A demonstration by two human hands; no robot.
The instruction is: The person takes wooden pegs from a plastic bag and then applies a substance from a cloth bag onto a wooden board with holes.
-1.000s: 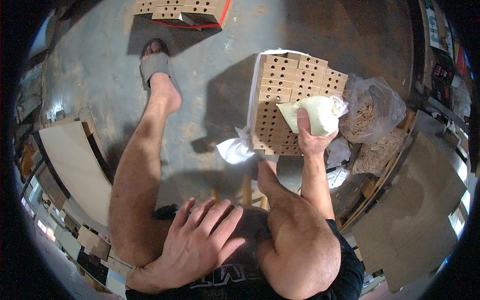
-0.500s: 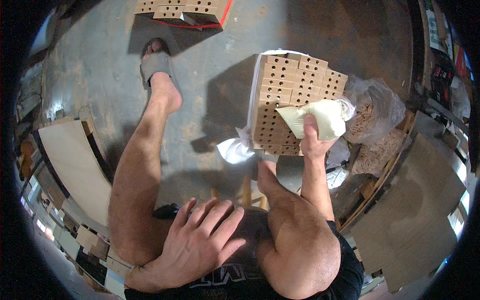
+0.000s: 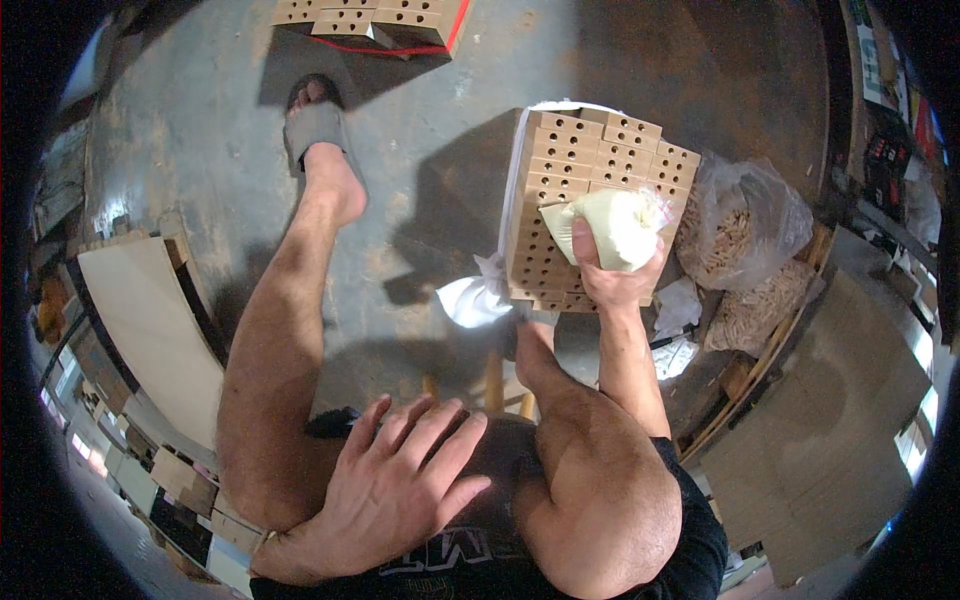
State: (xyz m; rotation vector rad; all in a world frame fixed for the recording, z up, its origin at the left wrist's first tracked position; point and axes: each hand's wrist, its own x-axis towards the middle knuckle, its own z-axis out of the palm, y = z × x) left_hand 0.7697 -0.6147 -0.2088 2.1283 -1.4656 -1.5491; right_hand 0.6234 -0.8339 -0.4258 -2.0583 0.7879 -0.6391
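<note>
Sitting above a grey concrete floor (image 3: 420,130), I see my two bare legs take most of the lower picture. My left leg stretches forward, and its foot wears a grey sandal (image 3: 315,125) flat on the floor. At the left edge lies a big pale wooden board (image 3: 150,330), a little curved by the lens.

In front of my right knee stands a stack of wooden blocks with drilled holes (image 3: 560,190), with white sheet under it that hangs out at the left lower corner. To the right of the stack, two clear plastic bags of small wooden pieces (image 3: 740,230) lie near each other. At the top edge there is another group of drilled blocks (image 3: 350,15) beside a red line.

My right hand (image 3: 612,275) is raised over the right side of the stack. Its fingers are closed around a pale yellowish bag (image 3: 615,225), and the thumb presses the bag from the left. The bag rests against the blocks.

My left hand (image 3: 395,490) lies on my left thigh with the fingers spread wide and flat. It holds nothing.
</note>
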